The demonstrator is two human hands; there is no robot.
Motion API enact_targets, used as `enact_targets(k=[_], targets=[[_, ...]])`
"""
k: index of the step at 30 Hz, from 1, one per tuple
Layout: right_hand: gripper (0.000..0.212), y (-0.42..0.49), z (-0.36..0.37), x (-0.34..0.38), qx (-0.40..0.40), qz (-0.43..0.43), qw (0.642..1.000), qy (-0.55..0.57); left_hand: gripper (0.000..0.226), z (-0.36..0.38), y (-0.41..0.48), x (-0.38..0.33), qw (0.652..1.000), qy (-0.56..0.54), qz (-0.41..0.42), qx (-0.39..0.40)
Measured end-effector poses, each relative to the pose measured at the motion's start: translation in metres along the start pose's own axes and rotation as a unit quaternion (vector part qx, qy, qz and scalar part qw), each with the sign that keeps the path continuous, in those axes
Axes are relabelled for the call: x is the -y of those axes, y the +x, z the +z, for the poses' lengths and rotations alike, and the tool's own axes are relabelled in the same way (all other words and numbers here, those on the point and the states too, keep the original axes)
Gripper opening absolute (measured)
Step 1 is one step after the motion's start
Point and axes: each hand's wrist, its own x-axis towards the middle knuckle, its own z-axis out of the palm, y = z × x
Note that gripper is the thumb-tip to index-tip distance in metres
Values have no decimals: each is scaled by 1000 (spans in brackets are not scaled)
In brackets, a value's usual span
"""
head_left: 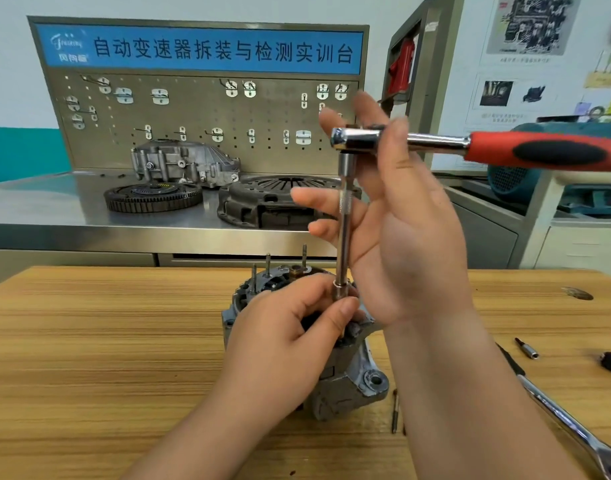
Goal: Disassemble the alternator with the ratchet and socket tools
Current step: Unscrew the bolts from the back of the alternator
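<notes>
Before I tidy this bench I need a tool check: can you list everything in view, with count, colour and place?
alternator: one, grey, upright, middle of wooden table
ratchet: one, chrome, red-black handle, above alternator
extension bar: one, chrome, upright from ratchet to alternator
chrome wrench: one, table's right side
small bit: one, silver, table right
loose bolt: one, dark, beside alternator's base
flywheel: one, dark, on steel bench
clutch cover: one, dark, steel bench
housing: one, silver, behind flywheel
pegboard: one, grey, blue sign, behind bench
left hand: fingers pinch extension bar's foot
right hand: thumb and forefinger hold ratchet head
</notes>
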Motion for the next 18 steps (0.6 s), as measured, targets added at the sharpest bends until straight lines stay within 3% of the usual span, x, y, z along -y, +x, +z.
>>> enact_targets(k=[5,9,12,15,18], targets=[[43,2,-7,1,-30,42,999,12,21,2,-1,-2,1000,14,2,20],[23,-2,-2,0,-47,-62,993,-94,18,4,-1,-2,1000,13,-15,-4],[24,-2,0,-1,-35,-113,985,-126,22,4,0,-3,1000,0,-30,-6],[23,-1,0,0,-24,-53,997,-51,22,3,0,-2,1000,6,-12,-2],[41,1,-6,3,-20,36,999,11,26,2,0,-4,1000,9,10,10]])
